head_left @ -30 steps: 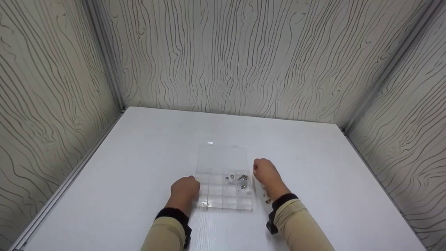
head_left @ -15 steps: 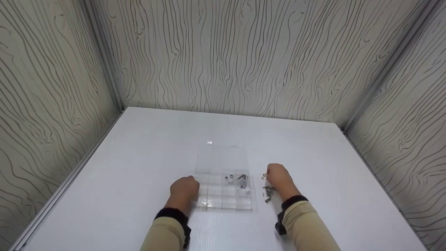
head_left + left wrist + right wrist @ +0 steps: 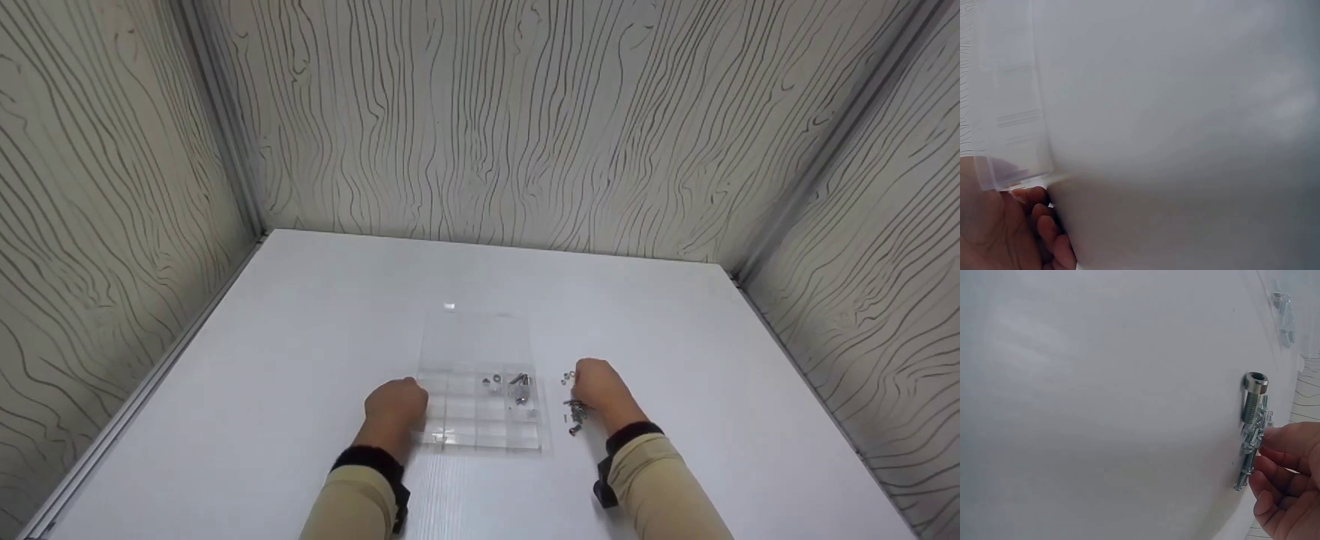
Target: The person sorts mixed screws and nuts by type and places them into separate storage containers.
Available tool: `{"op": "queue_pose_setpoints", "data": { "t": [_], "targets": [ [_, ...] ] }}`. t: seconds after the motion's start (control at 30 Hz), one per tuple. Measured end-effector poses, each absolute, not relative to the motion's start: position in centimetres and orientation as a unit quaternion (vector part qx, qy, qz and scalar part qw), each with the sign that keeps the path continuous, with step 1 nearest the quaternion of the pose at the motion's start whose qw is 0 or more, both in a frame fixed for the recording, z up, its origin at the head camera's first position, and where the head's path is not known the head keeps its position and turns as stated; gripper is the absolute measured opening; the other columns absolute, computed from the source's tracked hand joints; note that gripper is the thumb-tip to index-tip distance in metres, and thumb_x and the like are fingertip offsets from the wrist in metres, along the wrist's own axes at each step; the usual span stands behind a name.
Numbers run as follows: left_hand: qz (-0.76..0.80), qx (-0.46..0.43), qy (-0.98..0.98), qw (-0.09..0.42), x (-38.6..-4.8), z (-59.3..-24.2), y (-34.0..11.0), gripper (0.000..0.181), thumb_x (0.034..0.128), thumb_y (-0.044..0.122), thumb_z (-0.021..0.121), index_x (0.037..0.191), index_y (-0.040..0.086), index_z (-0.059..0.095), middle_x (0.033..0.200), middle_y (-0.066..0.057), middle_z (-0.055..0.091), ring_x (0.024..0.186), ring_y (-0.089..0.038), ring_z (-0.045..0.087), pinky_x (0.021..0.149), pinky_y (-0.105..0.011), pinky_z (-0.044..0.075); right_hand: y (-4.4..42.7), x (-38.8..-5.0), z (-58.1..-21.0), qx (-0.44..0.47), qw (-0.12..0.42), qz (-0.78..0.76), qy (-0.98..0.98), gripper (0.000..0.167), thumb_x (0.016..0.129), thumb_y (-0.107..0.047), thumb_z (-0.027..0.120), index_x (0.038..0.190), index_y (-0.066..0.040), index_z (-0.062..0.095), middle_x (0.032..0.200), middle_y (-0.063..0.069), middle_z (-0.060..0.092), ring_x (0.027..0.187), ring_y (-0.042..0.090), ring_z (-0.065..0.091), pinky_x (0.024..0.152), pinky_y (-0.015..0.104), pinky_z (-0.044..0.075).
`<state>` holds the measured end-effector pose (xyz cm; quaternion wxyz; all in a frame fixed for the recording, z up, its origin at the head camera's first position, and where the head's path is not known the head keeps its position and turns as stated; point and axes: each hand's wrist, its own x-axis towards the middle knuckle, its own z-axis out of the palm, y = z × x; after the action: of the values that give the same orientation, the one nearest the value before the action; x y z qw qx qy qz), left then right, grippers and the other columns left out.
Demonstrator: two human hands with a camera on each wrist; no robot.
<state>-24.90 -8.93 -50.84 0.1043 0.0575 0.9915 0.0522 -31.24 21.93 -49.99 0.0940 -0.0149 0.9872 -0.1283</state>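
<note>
A clear compartment box (image 3: 461,409) lies on the white table with its transparent lid (image 3: 476,335) folded back. My left hand (image 3: 397,405) grips the box's left side; in the left wrist view its curled fingers (image 3: 1044,225) sit at the box corner (image 3: 1016,163). To the right of the box, my right hand (image 3: 602,386) is down at a small pile of screws (image 3: 576,411). In the right wrist view, thumb and fingertips touch the silver screws (image 3: 1251,444), close together; whether one is pinched is hidden. A larger socket-head screw (image 3: 1253,396) lies at the pile's near end.
Several nuts (image 3: 568,377) lie beyond the screw pile. Inside the box, screws (image 3: 520,381) occupy the far right compartment and nuts (image 3: 491,381) the one beside it. Wood-patterned panels (image 3: 480,127) wall in the table (image 3: 337,300) at the back and sides.
My right hand has moved from beside the box's right edge, right and nearer, to the loose screws, and hovers lower there now. The left hand stays at the box.
</note>
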Motion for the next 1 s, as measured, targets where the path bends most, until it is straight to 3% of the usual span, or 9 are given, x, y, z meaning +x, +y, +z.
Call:
{"op": "queue_pose_setpoints", "data": {
  "t": [0.23, 0.47, 0.7, 1.0],
  "targets": [
    [0.049, 0.057, 0.992, 0.103, -24.9, -51.0, -9.0, 0.013, 0.0758, 0.002, 0.060, 0.085, 0.007, 0.067, 0.099, -0.008, 0.061, 0.082, -0.025, 0.057, 0.065, -0.038, 0.052, 21.8, -31.4, -50.5, -0.015, 0.090, -0.109, 0.990, 0.007, 0.082, -0.001, 0.058, 0.089, 0.000, 0.060, 0.080, 0.009, 0.060, 0.078, 0.023, 0.058, 0.081, 0.040, 0.049],
    [0.039, 0.067, 0.993, 0.087, -24.9, -51.0, -9.1, 0.017, 0.0752, 0.000, 0.059, 0.086, 0.008, 0.069, 0.109, -0.009, 0.061, 0.090, -0.026, 0.058, 0.071, -0.038, 0.052, 21.9, -31.6, -50.5, -0.031, 0.083, -0.105, 0.991, 0.004, 0.079, 0.000, 0.060, 0.081, -0.003, 0.059, 0.072, 0.006, 0.057, 0.067, 0.019, 0.053, 0.069, 0.036, 0.050],
    [0.039, 0.066, 0.993, 0.090, -24.9, -50.9, -9.1, 0.013, 0.0752, 0.000, 0.059, 0.081, 0.008, 0.067, 0.105, -0.008, 0.062, 0.087, -0.025, 0.058, 0.070, -0.037, 0.052, 21.3, -31.8, -49.6, -0.067, 0.051, -0.118, 0.989, 0.008, 0.077, -0.004, 0.064, 0.076, -0.004, 0.056, 0.068, 0.004, 0.054, 0.064, 0.020, 0.051, 0.062, 0.035, 0.048],
    [0.040, 0.067, 0.992, 0.103, -25.1, -50.8, -9.1, 0.011, 0.0730, 0.001, 0.060, 0.079, 0.009, 0.066, 0.095, -0.007, 0.060, 0.083, -0.024, 0.056, 0.068, -0.038, 0.052, 17.9, -31.3, -48.4, -0.083, 0.043, -0.135, 0.986, 0.007, 0.078, -0.009, 0.065, 0.080, -0.007, 0.058, 0.078, 0.005, 0.057, 0.073, 0.020, 0.054, 0.067, 0.035, 0.049]
  ]
}}
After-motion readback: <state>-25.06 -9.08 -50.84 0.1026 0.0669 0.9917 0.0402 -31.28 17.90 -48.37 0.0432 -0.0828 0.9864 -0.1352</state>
